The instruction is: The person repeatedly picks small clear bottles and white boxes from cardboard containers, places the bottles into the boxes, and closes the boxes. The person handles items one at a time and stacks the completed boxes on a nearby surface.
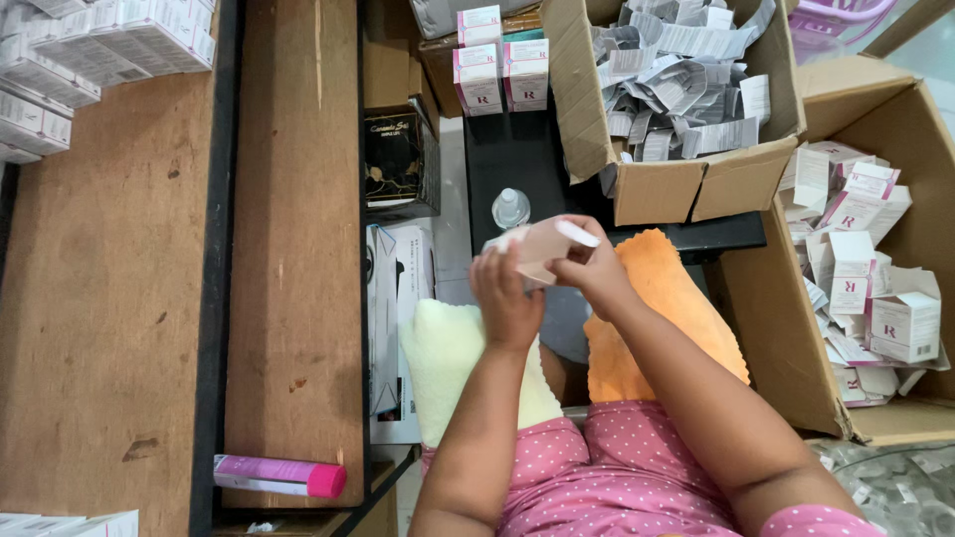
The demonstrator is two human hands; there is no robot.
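While both the left hand (505, 303) and the right hand (589, 267) grip closed on a small pale carton (540, 249) at centre (its flap standing open), finished pink-and-white cartons (500, 62) stand at twelve o'clock, and loose ones remain in the cardboard box (796, 338) at three o'clock.

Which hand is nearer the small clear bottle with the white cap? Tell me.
Left. The left hand grips the small pale carton just below the small clear bottle; the right hand holds the carton's other side, farther right.
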